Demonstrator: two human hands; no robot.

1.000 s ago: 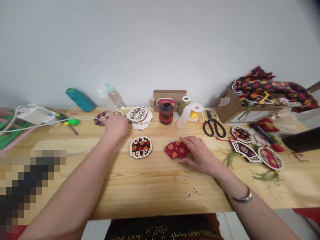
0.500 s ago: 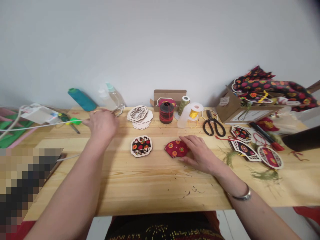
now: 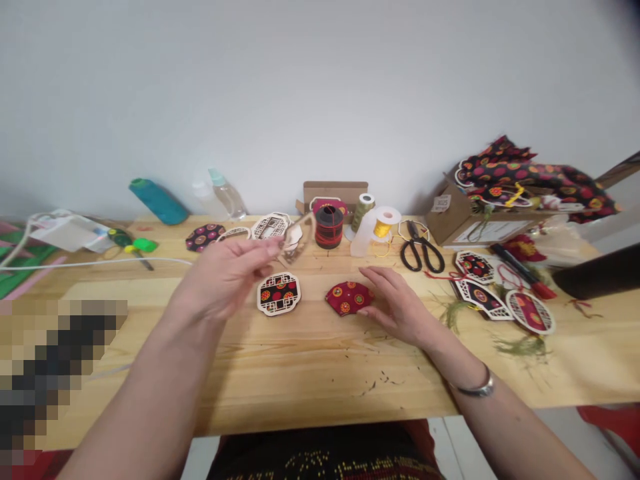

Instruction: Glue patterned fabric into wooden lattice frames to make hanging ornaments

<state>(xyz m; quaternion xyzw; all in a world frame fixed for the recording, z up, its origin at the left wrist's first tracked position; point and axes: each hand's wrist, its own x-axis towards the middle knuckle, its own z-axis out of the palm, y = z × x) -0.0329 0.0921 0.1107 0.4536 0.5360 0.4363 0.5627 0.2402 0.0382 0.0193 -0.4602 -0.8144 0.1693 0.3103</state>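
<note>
Raised over the left middle of the table, my left hand (image 3: 233,270) pinches a thin pale wooden frame (image 3: 305,243), blurred, with its edge sticking out to the right of the fingertips. My right hand (image 3: 397,307) rests on the table with fingers apart, thumb and fingertips at the right end of a fan-shaped red patterned fabric piece (image 3: 349,298). Between the hands lies an octagonal-looking lattice piece with black floral fabric (image 3: 279,294). A dark round-patterned fabric piece (image 3: 204,237) sits behind my left hand.
Along the back stand a teal thread cone (image 3: 159,201), clear bottle (image 3: 227,195), red-black spool (image 3: 329,227) and yellow spool (image 3: 384,223). Black scissors (image 3: 421,252) lie right of them. A cardboard box (image 3: 450,217) with fabric and finished-looking ornaments (image 3: 531,311) are at the right.
My left hand has moved right and toward me from the back left, now with the pale frame in its fingers. The dark fabric piece behind it is uncovered. My right hand stays by the red piece.
</note>
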